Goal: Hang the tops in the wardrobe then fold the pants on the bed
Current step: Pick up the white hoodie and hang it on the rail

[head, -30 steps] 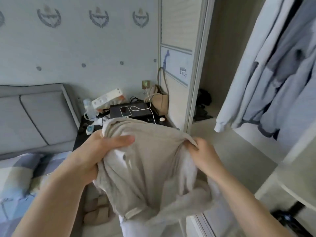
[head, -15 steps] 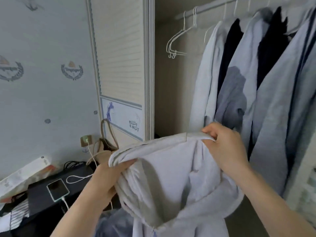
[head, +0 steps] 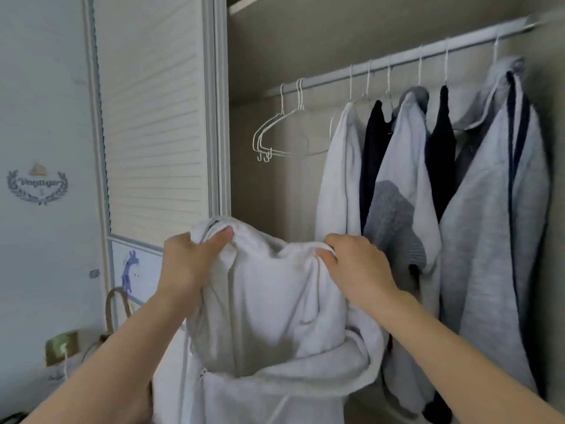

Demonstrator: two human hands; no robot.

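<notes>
A pale hooded top (head: 275, 301) hangs at lower centre, held up before the open wardrobe (head: 290, 56) — the left hand (head: 189, 264) and right hand (head: 354, 267) each grip its upper edge. Upper centre, empty white hangers (head: 275, 133) dangle from the rail (head: 397, 58) — hung clothes (head: 428, 194) fill the right.

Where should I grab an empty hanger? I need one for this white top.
Judging by the pose, take the nearest of the empty hangers by its sloping shoulder wire, just below the hook, reaching from the left front. That side is open; the hung clothes crowd the right. Both hands hold the white top, so free one first.
</notes>
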